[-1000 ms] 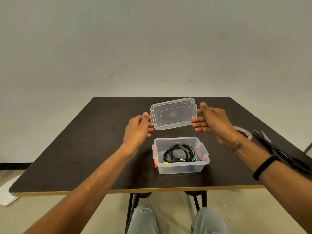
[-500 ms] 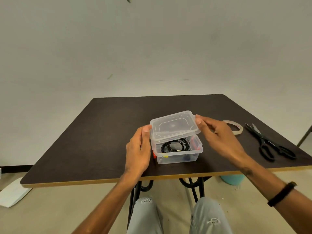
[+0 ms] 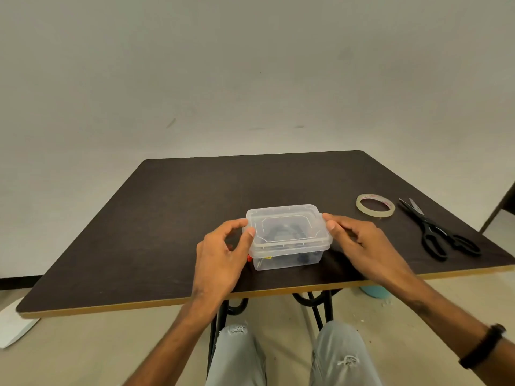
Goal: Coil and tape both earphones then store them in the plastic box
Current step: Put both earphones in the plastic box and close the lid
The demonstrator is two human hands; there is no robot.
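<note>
Head view: dark surface [image 3: 172,218] is backed by a plain wall [image 3: 250,65]; lidded plastic box [image 3: 289,254] is pinched by left hand [image 3: 220,257] and right hand [image 3: 362,243].

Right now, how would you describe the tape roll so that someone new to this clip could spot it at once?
Start at the dark table and go to its right side, past the lidded plastic box held between both hands. The tape roll lies flat there, just left of the black scissors. It is the only pale, see-through ring; its neighbour is long and black.
</note>
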